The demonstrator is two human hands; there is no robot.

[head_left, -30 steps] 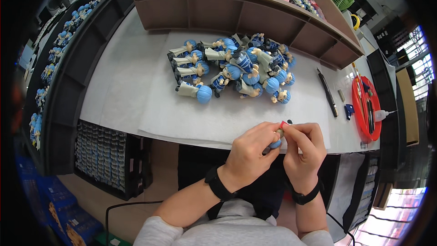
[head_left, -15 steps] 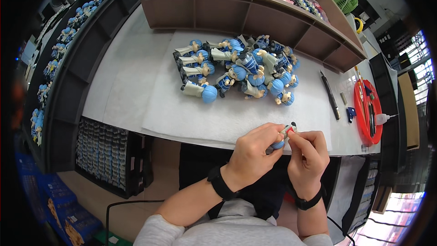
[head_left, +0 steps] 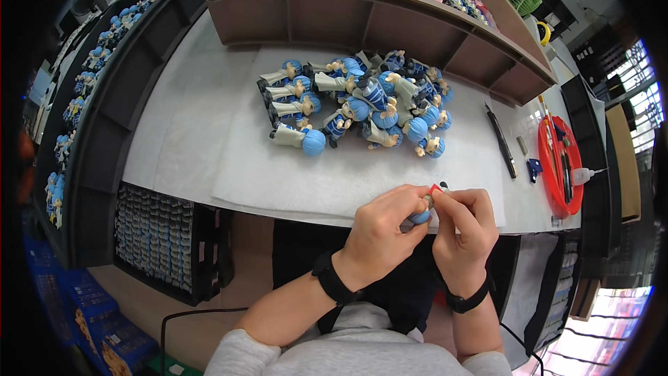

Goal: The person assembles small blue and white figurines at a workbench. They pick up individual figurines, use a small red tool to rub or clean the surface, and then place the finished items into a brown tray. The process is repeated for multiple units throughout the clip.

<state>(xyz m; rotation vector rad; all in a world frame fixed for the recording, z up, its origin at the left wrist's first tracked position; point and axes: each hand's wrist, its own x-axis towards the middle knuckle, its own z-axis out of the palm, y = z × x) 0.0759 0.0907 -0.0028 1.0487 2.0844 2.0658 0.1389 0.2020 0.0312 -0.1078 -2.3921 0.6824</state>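
Note:
Between the fingers of my left hand (head_left: 381, 225) is a small toy figurine (head_left: 419, 218). Its blue head points toward me, and a dark foot shows past my fingertips. My right hand (head_left: 467, 228) is closed in a pinch on a small red piece (head_left: 435, 189), held against the figurine's body. What the red piece is, I cannot make out, and my fingers cover most of the figurine. Farther away on a white cloth (head_left: 278, 184) lies a heap of similar blue-haired figurines (head_left: 386, 108) in pale capes, several of them in a column at its left.
A brown divided tray (head_left: 327, 17) holding more figurines stands behind the heap. Black trays (head_left: 104, 132) line the left side. Toward the right lie a black pen (head_left: 501, 141), a blue clip-like item (head_left: 534, 169) and a red basket (head_left: 546, 174) of tools with a needle-tipped bottle (head_left: 583, 176).
The red piece has moved slightly up and left across the figurine, with my right fingertips following it. My left hand keeps its hold. The whole view has shifted a little.

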